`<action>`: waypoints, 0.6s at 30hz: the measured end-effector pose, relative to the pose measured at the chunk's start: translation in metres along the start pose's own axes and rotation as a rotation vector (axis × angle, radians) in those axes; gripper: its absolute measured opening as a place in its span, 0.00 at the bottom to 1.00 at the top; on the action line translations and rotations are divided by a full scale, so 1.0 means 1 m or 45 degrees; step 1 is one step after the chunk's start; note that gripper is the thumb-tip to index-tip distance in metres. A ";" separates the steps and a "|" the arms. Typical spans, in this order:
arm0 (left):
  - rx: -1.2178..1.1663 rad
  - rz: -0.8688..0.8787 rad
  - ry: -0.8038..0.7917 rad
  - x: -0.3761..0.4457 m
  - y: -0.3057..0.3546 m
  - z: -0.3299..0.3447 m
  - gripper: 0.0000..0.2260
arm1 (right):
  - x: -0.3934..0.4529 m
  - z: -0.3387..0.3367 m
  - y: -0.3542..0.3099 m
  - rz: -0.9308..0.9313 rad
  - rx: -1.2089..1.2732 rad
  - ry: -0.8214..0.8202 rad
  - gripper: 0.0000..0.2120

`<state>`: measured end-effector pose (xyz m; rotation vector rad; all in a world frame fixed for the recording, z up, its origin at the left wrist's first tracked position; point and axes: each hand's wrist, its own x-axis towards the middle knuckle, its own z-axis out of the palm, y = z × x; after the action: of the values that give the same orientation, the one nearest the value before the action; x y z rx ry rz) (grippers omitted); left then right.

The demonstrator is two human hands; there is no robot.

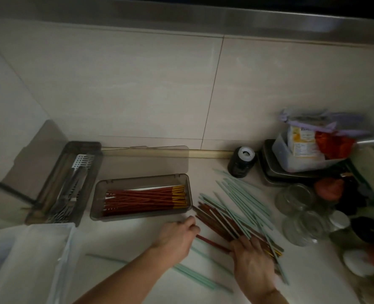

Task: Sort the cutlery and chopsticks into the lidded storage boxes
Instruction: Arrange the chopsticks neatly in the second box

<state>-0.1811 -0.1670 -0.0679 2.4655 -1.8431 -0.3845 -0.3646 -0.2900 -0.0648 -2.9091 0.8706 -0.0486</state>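
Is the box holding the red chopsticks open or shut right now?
Open: the box has its lid tipped back, and red chopsticks lie exposed.

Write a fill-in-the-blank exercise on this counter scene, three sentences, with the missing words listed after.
1. The clear grey plastic box nearest the left hand holds chopsticks of a dark ____ colour with gold ends.
2. The loose pale ____ chopsticks lie on the white counter, outside any box.
3. The metal forks lie in the box on the ____ side of the counter.

Missing words: red; green; left
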 end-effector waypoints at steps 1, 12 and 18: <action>0.005 0.002 0.041 -0.004 0.001 -0.003 0.12 | -0.001 -0.003 -0.001 -0.017 -0.007 0.018 0.07; -0.243 -0.458 0.935 -0.064 -0.065 -0.033 0.13 | 0.086 -0.051 -0.060 -0.294 0.395 0.330 0.05; -0.202 -0.677 0.813 -0.084 -0.088 -0.027 0.15 | 0.152 -0.026 -0.127 -0.401 0.130 -0.037 0.13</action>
<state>-0.1147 -0.0644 -0.0432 2.5144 -0.8826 0.2266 -0.1704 -0.2705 -0.0253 -2.9114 0.3861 -0.0734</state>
